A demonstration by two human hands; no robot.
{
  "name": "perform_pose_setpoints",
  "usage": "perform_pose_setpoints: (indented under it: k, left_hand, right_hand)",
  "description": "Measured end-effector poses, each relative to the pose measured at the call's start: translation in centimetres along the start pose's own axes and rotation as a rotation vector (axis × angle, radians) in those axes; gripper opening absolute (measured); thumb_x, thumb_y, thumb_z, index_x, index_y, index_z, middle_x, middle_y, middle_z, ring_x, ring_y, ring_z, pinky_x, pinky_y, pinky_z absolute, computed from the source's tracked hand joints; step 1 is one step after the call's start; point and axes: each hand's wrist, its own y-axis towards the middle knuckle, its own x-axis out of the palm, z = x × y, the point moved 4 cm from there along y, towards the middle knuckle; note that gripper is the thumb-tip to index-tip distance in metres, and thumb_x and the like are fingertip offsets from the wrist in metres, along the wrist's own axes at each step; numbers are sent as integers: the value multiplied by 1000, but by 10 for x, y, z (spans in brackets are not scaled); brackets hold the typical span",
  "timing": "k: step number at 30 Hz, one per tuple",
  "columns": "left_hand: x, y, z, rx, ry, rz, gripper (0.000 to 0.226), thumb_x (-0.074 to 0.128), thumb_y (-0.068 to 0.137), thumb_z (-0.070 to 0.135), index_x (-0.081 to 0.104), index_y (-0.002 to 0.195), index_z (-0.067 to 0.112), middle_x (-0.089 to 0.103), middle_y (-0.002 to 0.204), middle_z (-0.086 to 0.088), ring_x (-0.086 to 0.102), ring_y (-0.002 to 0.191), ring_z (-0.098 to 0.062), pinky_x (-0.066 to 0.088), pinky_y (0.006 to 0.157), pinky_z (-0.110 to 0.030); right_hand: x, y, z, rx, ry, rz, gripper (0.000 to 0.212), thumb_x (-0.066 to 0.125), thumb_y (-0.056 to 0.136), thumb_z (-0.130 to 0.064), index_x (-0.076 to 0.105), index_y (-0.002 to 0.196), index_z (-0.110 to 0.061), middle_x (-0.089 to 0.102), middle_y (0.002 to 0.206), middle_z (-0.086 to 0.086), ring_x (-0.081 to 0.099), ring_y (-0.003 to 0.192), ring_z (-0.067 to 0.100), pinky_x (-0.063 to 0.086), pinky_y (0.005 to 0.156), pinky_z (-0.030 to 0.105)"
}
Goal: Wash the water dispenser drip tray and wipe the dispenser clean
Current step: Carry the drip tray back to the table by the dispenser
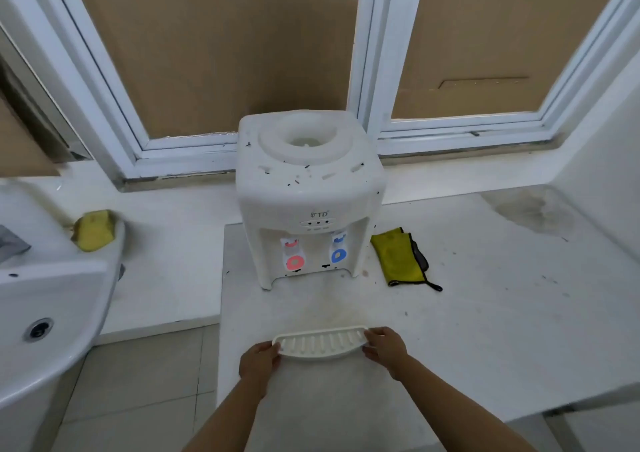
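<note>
2 forearms reaching forward, left hand and right hand gripping drip tray ends, level

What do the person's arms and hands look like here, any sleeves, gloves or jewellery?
Both forearms are bare as far as the picture shows: no sleeves reach into view. The left hand and the right hand wear no gloves. No watch, bracelet or ring shows on either, though the fingers are too small to rule out a thin ring.
</note>
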Motion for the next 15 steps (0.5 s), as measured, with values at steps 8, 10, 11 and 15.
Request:
perform_pose_setpoints:
  k: [8,10,11,15]
  left_hand:
    - [-3,1,-5,34,122,159,25,65,89,10,70,112,1,71,107,-15,65,90,-28,51,91,-37]
    - [0,0,-4,35,134,185,26,64,89,11,70,113,2,70,110,-16,65,94,-31,51,92,-38]
    - [2,-2,-3,41,154,204,26,63,90,12,69,113,2,70,110,-15,64,96,-31,50,91,-38]
    - [15,-10,14,111,215,366,24,59,91,12,67,113,6,67,110,-16,62,101,-33,49,90,-38]
  right_hand:
    - [5,28,-7,27,-96,-106,7,67,89,-8,62,86,-5,63,83,18,63,77,29,60,78,40]
    - [2,34,-8,29,-137,-128,8,67,90,-10,64,87,-4,64,81,17,64,71,25,60,76,39]
    - [1,37,-9,21,-179,-129,11,67,91,-13,65,86,-4,65,78,15,63,68,24,60,77,41]
    - [-11,49,-25,-32,-303,-45,24,61,94,-27,68,92,-4,64,76,7,62,61,20,59,72,36]
